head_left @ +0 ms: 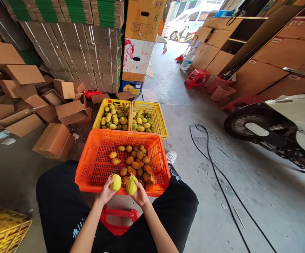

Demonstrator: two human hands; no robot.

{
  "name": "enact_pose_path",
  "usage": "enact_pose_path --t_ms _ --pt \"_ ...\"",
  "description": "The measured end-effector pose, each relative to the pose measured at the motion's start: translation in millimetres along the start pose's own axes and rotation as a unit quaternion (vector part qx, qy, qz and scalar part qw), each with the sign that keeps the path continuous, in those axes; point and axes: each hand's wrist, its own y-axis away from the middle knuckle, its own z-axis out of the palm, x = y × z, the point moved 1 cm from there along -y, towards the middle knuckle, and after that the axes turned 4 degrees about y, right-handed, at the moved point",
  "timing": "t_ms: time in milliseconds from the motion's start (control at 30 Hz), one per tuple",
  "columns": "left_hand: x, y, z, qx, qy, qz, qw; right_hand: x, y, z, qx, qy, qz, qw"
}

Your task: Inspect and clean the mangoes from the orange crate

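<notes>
My left hand (106, 192) is closed around a yellow mango (115, 182). My right hand (140, 194) grips a greener mango (131, 185) right beside it. Both fruits are held over the near rim of an orange crate (89, 168) that sits between my knees and holds several loose mangoes (135, 162). Beyond it stand two yellow crates (163, 128), side by side, each filled with several greenish-yellow mangoes.
I sit on a red stool (118, 219). Flat and folded cardboard boxes (54, 140) pile up on the left. A yellow crate (2, 228) lies at bottom left. A black cable (215, 168) crosses the floor, and a white scooter (281, 126) is parked on the right.
</notes>
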Motion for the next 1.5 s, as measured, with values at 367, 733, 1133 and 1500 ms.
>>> enact_pose_path --t_ms 367,733,1133,1500 --pt "1 -1 3.2 -0.007 0.050 0.006 0.999 -7 5 7 -0.016 -0.009 0.015 1.000" --pt "2 1 7.0 -0.045 0.036 -0.009 0.998 -6 2 1 -0.008 0.000 0.027 1.000" --pt "-5 -7 -8.2 -0.003 -0.003 0.028 1.000 1 -1 -8 0.006 -0.011 0.011 1.000" --pt "0 -4 2.9 0.035 0.085 -0.006 0.996 -7 4 7 0.004 -0.062 -0.001 0.998"
